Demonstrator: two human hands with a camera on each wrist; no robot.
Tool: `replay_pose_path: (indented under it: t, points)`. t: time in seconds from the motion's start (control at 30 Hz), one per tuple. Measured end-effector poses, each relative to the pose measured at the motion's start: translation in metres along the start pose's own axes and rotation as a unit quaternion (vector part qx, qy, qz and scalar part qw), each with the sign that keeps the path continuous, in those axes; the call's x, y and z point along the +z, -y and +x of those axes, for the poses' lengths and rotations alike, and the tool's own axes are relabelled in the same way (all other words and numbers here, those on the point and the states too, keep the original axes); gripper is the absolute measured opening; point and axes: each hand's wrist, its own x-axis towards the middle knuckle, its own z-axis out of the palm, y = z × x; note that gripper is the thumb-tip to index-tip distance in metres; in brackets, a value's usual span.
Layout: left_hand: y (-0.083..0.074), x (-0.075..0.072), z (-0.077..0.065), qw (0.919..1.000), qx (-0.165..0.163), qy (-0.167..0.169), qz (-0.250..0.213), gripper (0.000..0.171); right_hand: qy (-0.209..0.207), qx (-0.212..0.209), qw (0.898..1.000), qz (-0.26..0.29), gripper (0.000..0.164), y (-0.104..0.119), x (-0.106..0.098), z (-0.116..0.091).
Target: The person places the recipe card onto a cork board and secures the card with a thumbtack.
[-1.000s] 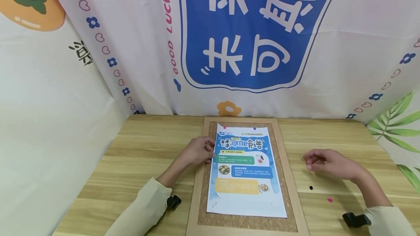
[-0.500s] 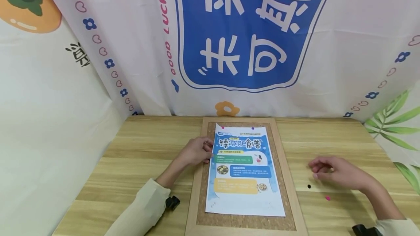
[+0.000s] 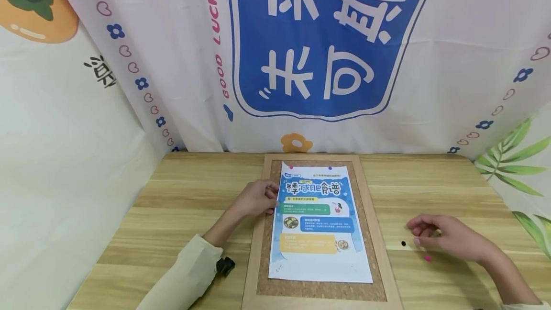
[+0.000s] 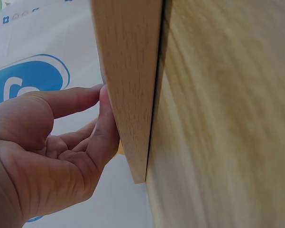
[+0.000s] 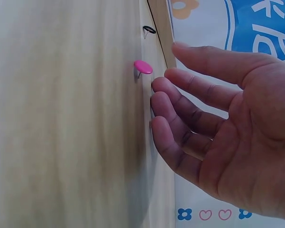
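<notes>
A printed poster (image 3: 318, 267) lies on a wood-framed cork board (image 3: 323, 291). A pink thumbtack (image 3: 291, 167) and a purple thumbtack (image 3: 330, 168) sit along its top edge. My left hand (image 3: 257, 198) pinches the poster's left edge; in the left wrist view its thumb and forefinger meet beside the wooden frame (image 4: 130, 71). To the right of the board, my right hand (image 3: 452, 238) hovers over the table, fingers loosely bent and holding nothing. Near its fingertips lie a loose pink thumbtack (image 5: 143, 67) and a black thumbtack (image 5: 149, 29), both points down.
The board rests on a wood-grain table (image 3: 206, 171), with table surface on both sides of it. A printed cloth (image 3: 193, 85) hangs behind the table's far edge. A black wrist camera (image 3: 225, 266) sits at the left sleeve.
My right hand has moved nearer and to the right, toward the loose pink thumbtack. My left hand stays at the poster's edge. The head view has shifted slightly.
</notes>
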Motion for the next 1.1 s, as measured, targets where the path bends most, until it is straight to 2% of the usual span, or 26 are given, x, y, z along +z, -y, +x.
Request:
replay_pose_path:
  t: [0.2,0.47,0.7,0.93,1.1]
  points:
    - [0.0,-0.001,0.0,1.0,-0.001,0.0,0.002,0.035,0.007,0.019,1.0,0.001,0.027,0.001,0.0,-0.009]
    - [0.0,-0.002,0.0,1.0,-0.004,-0.003,0.002,0.035,-0.014,-0.012,1.0,-0.018,0.023,-0.002,0.003,-0.02]
    - [0.0,0.0,0.001,1.0,-0.001,0.002,0.005,0.035,-0.005,-0.011,1.0,-0.016,0.02,-0.006,0.004,-0.031]
    - [-0.001,0.0,0.002,1.0,-0.003,0.0,0.005,0.035,-0.05,-0.029,0.998,-0.005,0.016,-0.009,0.018,-0.041]
    - [0.0,0.001,0.003,1.0,-0.001,0.0,0.001,0.036,-0.073,-0.047,0.996,-0.021,0.016,-0.009,0.025,-0.044]
